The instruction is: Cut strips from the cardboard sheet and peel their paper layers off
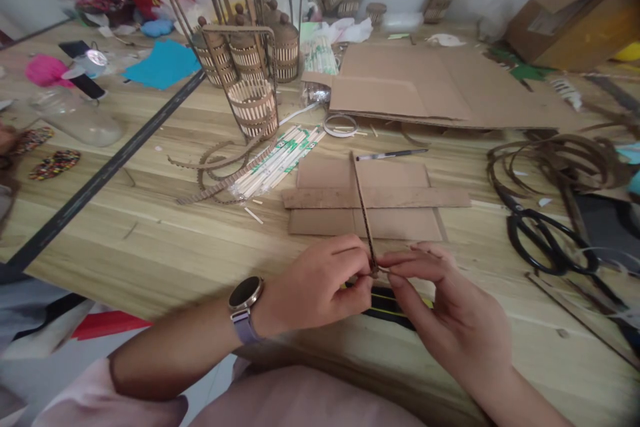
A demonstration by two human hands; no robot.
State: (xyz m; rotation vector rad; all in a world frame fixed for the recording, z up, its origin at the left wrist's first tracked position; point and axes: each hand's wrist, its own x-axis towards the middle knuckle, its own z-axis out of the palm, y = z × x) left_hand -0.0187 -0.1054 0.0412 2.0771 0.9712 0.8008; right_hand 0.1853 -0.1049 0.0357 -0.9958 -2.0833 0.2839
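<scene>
My left hand (325, 280), with a watch on its wrist, is closed on the near end of a thin brown cardboard strip (365, 213). My right hand (445, 307) pinches the same end from the right, thumb and fingers together. The fingertips hide part of that end. From there the strip runs away from me over a flat cardboard piece (325, 221) and a wider cardboard band (310, 198) lying across it. A pen (393, 155) lies just beyond. Under my hands is a black and yellow item (387, 303), partly covered.
Black scissors (550, 240) and coiled strips (575, 160) lie at the right. Wrapped sticks (280, 163), a tape roll (341, 125) and stick lanterns (253, 107) stand or lie beyond my hands. Large cardboard sheets (400, 80) are at the back. A person's hand (7, 139) shows far left.
</scene>
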